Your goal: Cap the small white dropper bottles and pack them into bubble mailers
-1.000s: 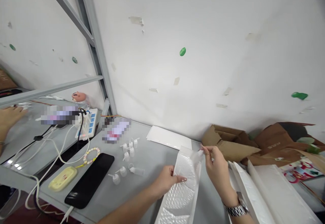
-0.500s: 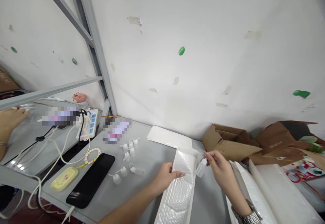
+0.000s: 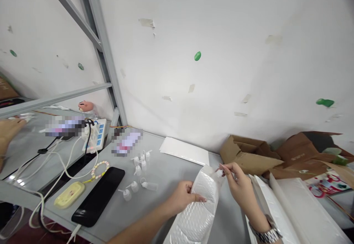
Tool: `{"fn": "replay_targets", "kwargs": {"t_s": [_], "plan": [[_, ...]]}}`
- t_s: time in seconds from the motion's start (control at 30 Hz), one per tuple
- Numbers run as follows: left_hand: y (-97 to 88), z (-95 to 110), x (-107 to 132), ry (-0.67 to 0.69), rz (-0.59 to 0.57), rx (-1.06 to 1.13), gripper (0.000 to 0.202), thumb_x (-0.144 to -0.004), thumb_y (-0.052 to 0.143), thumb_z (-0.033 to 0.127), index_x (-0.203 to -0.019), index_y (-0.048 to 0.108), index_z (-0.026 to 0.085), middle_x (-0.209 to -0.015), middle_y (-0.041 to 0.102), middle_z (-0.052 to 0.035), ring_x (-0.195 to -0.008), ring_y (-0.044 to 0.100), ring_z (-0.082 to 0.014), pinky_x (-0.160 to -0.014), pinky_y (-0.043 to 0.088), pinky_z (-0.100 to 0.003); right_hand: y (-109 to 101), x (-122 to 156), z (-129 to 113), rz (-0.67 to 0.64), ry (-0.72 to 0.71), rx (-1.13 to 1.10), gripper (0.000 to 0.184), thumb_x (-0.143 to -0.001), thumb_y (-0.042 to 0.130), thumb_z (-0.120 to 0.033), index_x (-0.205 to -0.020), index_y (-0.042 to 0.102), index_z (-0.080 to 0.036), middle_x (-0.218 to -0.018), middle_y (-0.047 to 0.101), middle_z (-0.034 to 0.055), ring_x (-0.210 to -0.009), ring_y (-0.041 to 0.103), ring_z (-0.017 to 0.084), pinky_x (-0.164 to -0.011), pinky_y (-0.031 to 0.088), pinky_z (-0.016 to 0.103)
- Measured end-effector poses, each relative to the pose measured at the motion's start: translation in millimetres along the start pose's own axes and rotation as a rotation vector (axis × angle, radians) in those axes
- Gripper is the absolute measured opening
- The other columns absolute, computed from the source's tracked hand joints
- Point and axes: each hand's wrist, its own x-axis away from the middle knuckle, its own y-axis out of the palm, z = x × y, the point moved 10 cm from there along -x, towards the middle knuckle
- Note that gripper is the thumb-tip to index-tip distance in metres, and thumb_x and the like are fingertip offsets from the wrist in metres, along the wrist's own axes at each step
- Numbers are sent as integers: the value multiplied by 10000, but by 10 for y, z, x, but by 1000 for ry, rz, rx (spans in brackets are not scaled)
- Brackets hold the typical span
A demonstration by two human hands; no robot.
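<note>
My left hand is closed on the side of a white bubble mailer, its thumb lying across the front. The mailer slants up from the bottom edge of the view. At its top end, my right hand pinches a small clear dropper bottle by the cap end. The bottle's body is mostly hidden at the mailer's mouth; I cannot tell how far inside it is. Several similar dropper bottles stand on the grey table to the left, and one clear bottle lies on its side.
Flat white mailers lie by the wall, and more mailers are at right. Behind them sit an open cardboard box and brown bags. At left are a black phone, yellow case, cables and power strip. Another person's hand shows far left.
My right hand has brought the bottle left to the mailer's open end, where its body is now mostly hidden. The mailer's top has tilted and its mouth looks wider.
</note>
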Motion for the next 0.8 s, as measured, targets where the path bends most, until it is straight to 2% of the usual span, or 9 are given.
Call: {"fn": "replay_targets", "kwargs": {"t_s": [0.2, 0.3, 0.47, 0.57, 0.6, 0.67, 0.73, 0.8], "plan": [[9, 54, 2, 39, 10, -41, 384, -448, 801, 384, -686, 683, 107, -621, 617, -5, -605, 529, -151, -616, 383, -268, 168, -4, 15, -181, 72, -103, 345, -839, 429, -492, -664, 530, -213, -611, 609, 8, -593, 582, 164, -580, 454, 254], [-14, 91, 15, 62, 35, -46, 398, -511, 765, 443, -713, 680, 111, -649, 622, -8, -630, 526, -150, -622, 375, -260, 267, 22, -24, -261, 57, -28, 380, -835, 412, -511, -619, 518, -216, -579, 597, 1, -586, 579, 173, -580, 445, 263], [-13, 99, 38, 69, 44, -25, 475, -577, 697, 540, -794, 672, 119, -720, 639, -25, -662, 540, -161, -607, 386, -252, 425, 79, -27, -342, -7, 77, 459, -854, 359, -547, -659, 601, -210, -675, 657, 42, -685, 597, 214, -657, 443, 316], [-33, 80, 38, 74, 67, -21, 474, -568, 703, 547, -755, 664, 113, -672, 619, -14, -644, 533, -154, -613, 386, -251, 583, 124, -3, -445, -68, 148, 509, -863, 359, -547, -558, 583, -208, -613, 629, 35, -661, 578, 208, -667, 434, 323], [-47, 67, 35, 76, 80, -21, 465, -564, 709, 541, -737, 660, 112, -653, 610, -9, -638, 529, -152, -616, 385, -252, 608, 114, 7, -451, -79, 200, 520, -862, 366, -547, -520, 566, -209, -581, 609, 33, -636, 568, 204, -652, 430, 322], [-85, 29, 22, 79, 112, -17, 453, -565, 713, 528, -729, 652, 110, -641, 601, -6, -635, 527, -155, -618, 383, -257, 579, 26, -33, -366, -96, 344, 479, -854, 411, -524, -538, 581, -207, -598, 595, 49, -640, 562, 215, -638, 422, 335], [-133, -20, -3, 79, 151, -5, 450, -577, 708, 516, -754, 645, 107, -648, 602, -14, -641, 533, -169, -615, 385, -270, 553, -86, -222, -238, -135, 464, 349, -865, 451, -430, -707, 642, -185, -727, 610, 95, -731, 567, 258, -671, 418, 378], [-175, -54, -45, 85, 190, -3, 414, -591, 706, 491, -755, 639, 116, -654, 605, -22, -663, 542, -192, -615, 385, -282, 701, -140, -537, -212, -212, 490, 239, -880, 451, -293, -913, 637, -147, -868, 604, 136, -834, 554, 294, -720, 412, 420]]}}
